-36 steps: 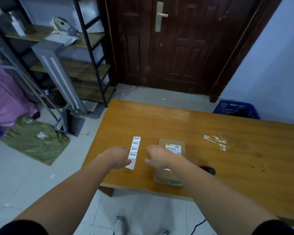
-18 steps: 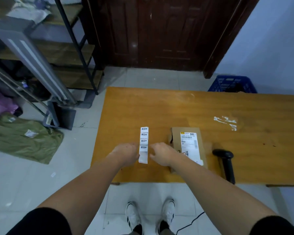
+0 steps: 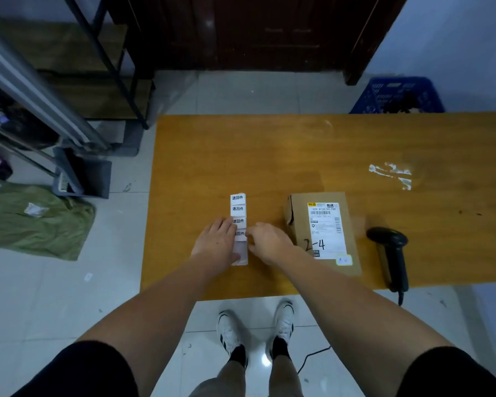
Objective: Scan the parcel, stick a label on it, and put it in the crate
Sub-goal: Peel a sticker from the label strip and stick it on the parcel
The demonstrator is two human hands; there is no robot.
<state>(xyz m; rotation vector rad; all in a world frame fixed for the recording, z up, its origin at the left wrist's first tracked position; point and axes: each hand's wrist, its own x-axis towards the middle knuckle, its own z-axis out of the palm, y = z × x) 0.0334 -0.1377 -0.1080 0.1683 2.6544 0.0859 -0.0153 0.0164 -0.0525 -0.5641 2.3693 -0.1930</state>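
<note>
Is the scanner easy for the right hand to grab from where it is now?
Probably yes. The scanner lies free on the table, right of the parcel; the right hand, busy at the label strip, would reach across the low parcel.

Both hands [image 3: 216, 242] [image 3: 267, 243] on label strip [image 3: 238, 209] beside parcel [image 3: 321, 230]

Left hand [image 3: 216, 243] lies flat, right hand [image 3: 265, 242] pinches beside it.

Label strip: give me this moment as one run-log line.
left hand: pinning label strip | right hand: picking at a label | parcel: on table | scanner: lying idle
</note>
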